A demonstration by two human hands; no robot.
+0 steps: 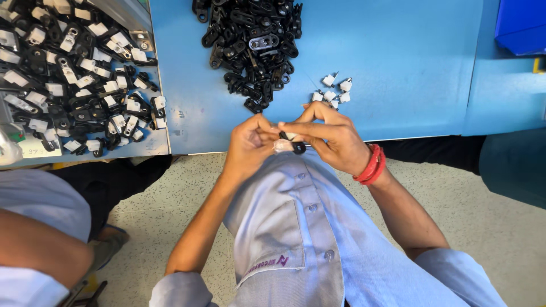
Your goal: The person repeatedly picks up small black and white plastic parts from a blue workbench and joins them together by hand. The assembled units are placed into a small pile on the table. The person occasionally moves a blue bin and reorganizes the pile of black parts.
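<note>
My left hand (248, 146) and my right hand (333, 138) meet at the near edge of the blue table (398, 68), fingertips together. Between them they pinch a small black plastic bracket (294, 145) with a white clip part (282, 145) against it. A red band circles my right wrist. Just beyond my right hand lie several small white clips (334, 91). Farther back on the table sits a heap of black brackets (253, 45).
A grey tray (160, 146) at the left holds many black brackets fitted with white clips. Another person's arm and blue sleeve (34, 239) are at the lower left. A dark blue bin (520, 25) stands at the top right corner. Speckled floor lies below.
</note>
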